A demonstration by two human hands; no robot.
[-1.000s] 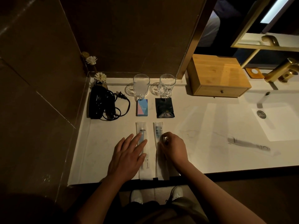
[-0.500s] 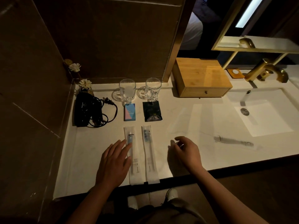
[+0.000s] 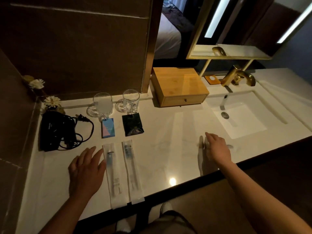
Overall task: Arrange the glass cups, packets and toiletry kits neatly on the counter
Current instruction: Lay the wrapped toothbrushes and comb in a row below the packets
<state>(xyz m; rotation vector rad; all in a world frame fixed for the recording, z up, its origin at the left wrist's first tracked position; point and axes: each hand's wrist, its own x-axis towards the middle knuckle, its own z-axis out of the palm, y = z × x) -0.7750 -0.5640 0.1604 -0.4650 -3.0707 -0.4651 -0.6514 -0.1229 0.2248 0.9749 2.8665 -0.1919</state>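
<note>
Two glass cups (image 3: 102, 105) (image 3: 131, 101) stand at the back of the white counter (image 3: 168, 146). In front of them lie a blue packet (image 3: 108, 128) and a black packet (image 3: 132, 124). Two long wrapped toiletry kits (image 3: 112, 174) (image 3: 132, 169) lie side by side near the front edge. My left hand (image 3: 86, 169) lies flat just left of the left kit, fingers spread. My right hand (image 3: 217, 149) stretches over a third kit (image 3: 230, 146) near the sink and covers most of it. I cannot tell whether it grips the kit.
A black hair dryer (image 3: 55, 130) with its coiled cord lies at the far left, below small white flowers (image 3: 52, 101). A wooden drawer box (image 3: 179, 85) stands at the back. The sink (image 3: 239, 120) and gold faucet (image 3: 239, 76) are on the right.
My right hand left the two kits and moved right across the counter onto the third kit by the sink. My left hand slid slightly off the left kit.
</note>
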